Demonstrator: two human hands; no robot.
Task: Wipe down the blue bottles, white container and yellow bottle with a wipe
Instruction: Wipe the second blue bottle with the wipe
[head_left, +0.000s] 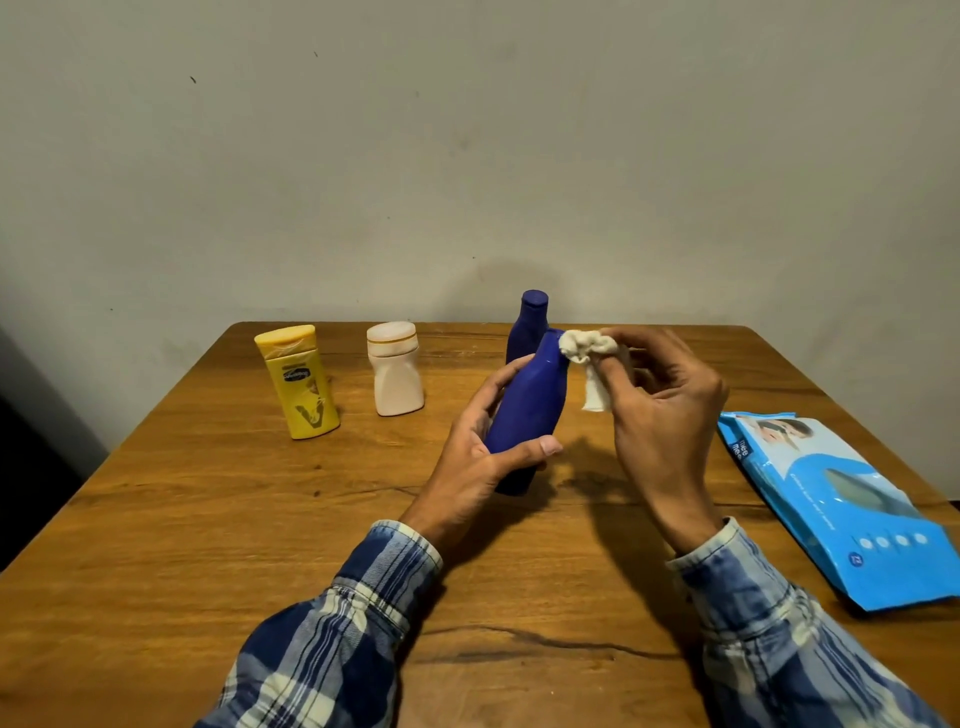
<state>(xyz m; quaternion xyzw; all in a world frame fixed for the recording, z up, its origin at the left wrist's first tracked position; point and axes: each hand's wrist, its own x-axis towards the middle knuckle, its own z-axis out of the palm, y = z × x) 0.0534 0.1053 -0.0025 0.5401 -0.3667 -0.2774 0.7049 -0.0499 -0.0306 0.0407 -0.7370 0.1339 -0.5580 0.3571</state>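
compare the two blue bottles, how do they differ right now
The near blue bottle is held off the table, tilted, in the left hand; the far blue bottle stands upright on the table, untouched. The right hand presses a bunched wipe to the near bottle's top; nothing touches the far one. The near bottle partly hides the far one. Both share the same deep blue colour.

Head view, forward and down over a table.

One wide-angle camera, worn on the person's head, faces a bare wall across the wooden table. Both hands, left and right, sit close below centre; the sleeves fill the bottom edge, and the table's far edge meets the wall.
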